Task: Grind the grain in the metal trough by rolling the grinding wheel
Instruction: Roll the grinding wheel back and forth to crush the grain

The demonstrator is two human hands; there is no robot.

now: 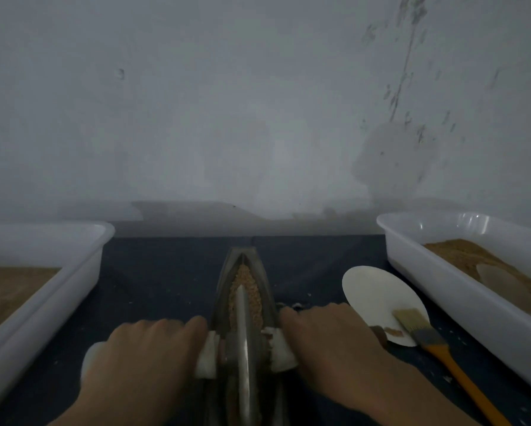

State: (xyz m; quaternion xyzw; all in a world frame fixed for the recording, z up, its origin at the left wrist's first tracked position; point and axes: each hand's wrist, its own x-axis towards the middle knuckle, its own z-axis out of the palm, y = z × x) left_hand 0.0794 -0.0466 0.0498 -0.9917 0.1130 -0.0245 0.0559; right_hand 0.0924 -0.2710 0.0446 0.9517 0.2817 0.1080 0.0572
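Dark cloth [172, 272] covers the tabletop, with open strips either side of the metal trough [259, 272] at lower centre. Nearest, the left hand [141, 361] and right hand [335, 342] each curl over a white-wrapped axle handle [207, 355] of the single grinding wheel [244, 333], which stands upright in the trough; its lower part is cut off by the frame. Grain [242, 281] lies ahead of it. Right, one brush [424, 336] rests on one white disc [378, 296]. Two white tubs, left [82, 256] and right [418, 259], hold brown meal, both cropped. Beyond, a blurred grey wall [258, 103].
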